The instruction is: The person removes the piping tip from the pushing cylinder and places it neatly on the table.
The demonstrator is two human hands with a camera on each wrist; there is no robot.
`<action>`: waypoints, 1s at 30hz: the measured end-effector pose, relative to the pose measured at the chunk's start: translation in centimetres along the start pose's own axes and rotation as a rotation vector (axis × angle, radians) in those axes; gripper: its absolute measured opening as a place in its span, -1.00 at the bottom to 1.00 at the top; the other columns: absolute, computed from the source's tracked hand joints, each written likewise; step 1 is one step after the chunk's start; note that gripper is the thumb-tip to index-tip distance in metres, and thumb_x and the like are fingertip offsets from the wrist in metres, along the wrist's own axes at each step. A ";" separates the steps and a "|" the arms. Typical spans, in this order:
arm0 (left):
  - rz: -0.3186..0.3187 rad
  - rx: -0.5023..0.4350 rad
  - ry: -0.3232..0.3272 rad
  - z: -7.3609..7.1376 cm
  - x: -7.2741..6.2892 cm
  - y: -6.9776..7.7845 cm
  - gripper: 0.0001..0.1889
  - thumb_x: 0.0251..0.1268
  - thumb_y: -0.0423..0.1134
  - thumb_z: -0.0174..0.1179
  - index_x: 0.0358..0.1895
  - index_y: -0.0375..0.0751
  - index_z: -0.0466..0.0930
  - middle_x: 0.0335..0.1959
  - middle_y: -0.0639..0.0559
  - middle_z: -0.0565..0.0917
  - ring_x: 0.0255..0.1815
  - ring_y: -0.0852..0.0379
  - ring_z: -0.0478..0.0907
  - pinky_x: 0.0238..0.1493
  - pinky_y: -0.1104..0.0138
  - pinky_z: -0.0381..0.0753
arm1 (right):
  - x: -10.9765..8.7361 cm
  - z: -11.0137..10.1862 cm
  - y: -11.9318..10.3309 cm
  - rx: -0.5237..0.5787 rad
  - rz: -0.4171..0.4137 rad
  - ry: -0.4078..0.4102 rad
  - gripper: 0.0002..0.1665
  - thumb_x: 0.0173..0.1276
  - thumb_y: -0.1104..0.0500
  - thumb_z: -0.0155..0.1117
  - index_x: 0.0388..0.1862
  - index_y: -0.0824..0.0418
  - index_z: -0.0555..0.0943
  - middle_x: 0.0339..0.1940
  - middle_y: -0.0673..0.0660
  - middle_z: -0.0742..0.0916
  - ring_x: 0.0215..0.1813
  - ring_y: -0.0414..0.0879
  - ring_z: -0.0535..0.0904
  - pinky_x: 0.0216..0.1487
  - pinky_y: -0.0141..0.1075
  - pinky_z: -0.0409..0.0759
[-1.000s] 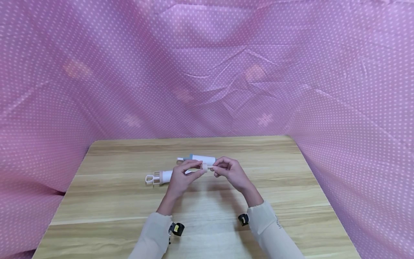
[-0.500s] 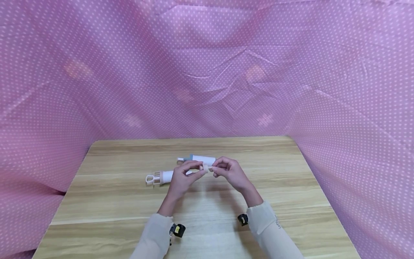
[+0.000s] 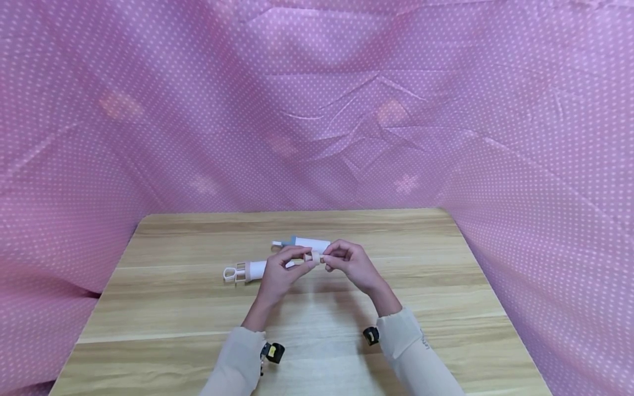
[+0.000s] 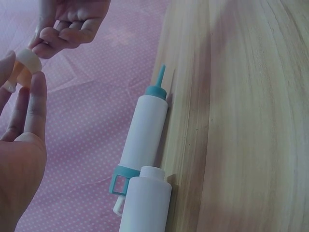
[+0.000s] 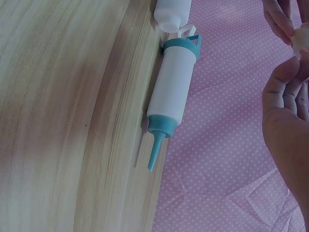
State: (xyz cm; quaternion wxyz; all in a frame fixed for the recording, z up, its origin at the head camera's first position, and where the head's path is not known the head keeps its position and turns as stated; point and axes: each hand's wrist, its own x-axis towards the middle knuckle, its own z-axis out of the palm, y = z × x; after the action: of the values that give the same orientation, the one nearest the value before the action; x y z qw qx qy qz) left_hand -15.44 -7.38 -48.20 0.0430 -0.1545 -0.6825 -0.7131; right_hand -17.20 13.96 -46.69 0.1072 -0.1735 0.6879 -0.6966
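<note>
Over the table, my left hand [image 3: 278, 275] pinches the beige nozzle cap [image 3: 314, 257] by its wide collar, between thumb and fingers. My right hand [image 3: 355, 268] pinches the narrow end of the same cap; its fingertips hide most of that end. In the left wrist view the cap [image 4: 29, 60] shows a hollow collar turned toward the left palm. Behind the hands lies a white squeeze bottle with teal fittings [image 4: 145, 130], its pointed nozzle attached. A second white squeeze bottle [image 3: 257, 269] lies partly behind my left hand, its threaded neck [image 4: 152, 172] bare.
The wooden table [image 3: 317, 341] ends at a pink dotted curtain [image 3: 317, 137] at the back and sides. A white loop handle [image 3: 230, 274] sticks out of the second bottle's beige base. Black wrist cameras [image 3: 273, 352] hang at both sleeves.
The beige cap has tilted slightly between the hands, and less of its thin stem shows beside the right fingertips. Both hands stay almost in place; the bottles have not moved.
</note>
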 end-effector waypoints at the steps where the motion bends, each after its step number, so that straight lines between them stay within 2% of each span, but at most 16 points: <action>1: -0.001 0.001 -0.001 0.0 0.0 0.0 -0.68 0.22 -0.34 0.46 0.04 -0.31 0.73 0.00 -0.17 0.65 0.09 -0.37 0.52 0.05 0.25 0.70 | 0.0 0.0 0.0 0.001 0.001 0.000 -0.89 0.44 0.39 0.26 -0.13 0.46 0.59 -0.27 0.18 0.74 -0.30 -0.12 0.66 -0.14 -0.27 0.71; 5: -0.002 0.007 -0.003 0.1 0.0 0.0 -0.68 0.21 -0.33 0.46 0.03 -0.31 0.73 0.01 -0.17 0.65 0.08 -0.26 0.55 0.05 0.24 0.70 | 0.0 0.1 0.0 -0.001 0.008 -0.002 -0.88 0.44 0.39 0.26 -0.12 0.46 0.59 -0.24 0.37 0.70 -0.29 -0.11 0.66 -0.13 -0.26 0.71; 8: -0.004 0.008 -0.002 0.1 0.1 0.0 -0.68 0.21 -0.33 0.47 0.03 -0.31 0.73 0.01 -0.17 0.66 0.06 -0.16 0.57 0.05 0.23 0.70 | 0.1 0.1 0.0 -0.003 0.013 0.000 -0.88 0.44 0.39 0.26 -0.11 0.46 0.59 -0.23 0.40 0.69 -0.29 -0.11 0.66 -0.12 -0.25 0.71; 17: -0.009 0.024 -0.006 0.3 0.1 -0.1 -0.66 0.22 -0.23 0.47 0.04 -0.26 0.74 0.01 -0.09 0.67 0.07 -0.06 0.54 0.06 0.25 0.69 | 0.2 0.4 0.1 0.009 0.000 0.028 -0.85 0.42 0.41 0.27 -0.10 0.51 0.58 -0.25 0.14 0.73 -0.28 -0.10 0.66 -0.14 -0.27 0.71; 30: -0.010 0.048 0.002 0.4 0.1 0.0 -0.66 0.24 -0.23 0.46 0.05 -0.24 0.74 0.00 -0.08 0.68 0.06 -0.01 0.58 0.03 0.26 0.71 | 0.3 0.5 0.2 -0.005 0.014 0.052 -0.82 0.42 0.40 0.29 -0.08 0.52 0.61 -0.22 0.10 0.74 -0.28 -0.12 0.66 -0.16 -0.29 0.70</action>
State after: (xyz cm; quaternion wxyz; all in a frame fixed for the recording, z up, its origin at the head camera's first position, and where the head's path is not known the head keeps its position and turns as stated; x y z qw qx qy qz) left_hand -15.47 -7.00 -48.14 0.0438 -0.1494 -0.7001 -0.6968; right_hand -17.36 13.40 -46.88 0.0938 -0.1510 0.6934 -0.6983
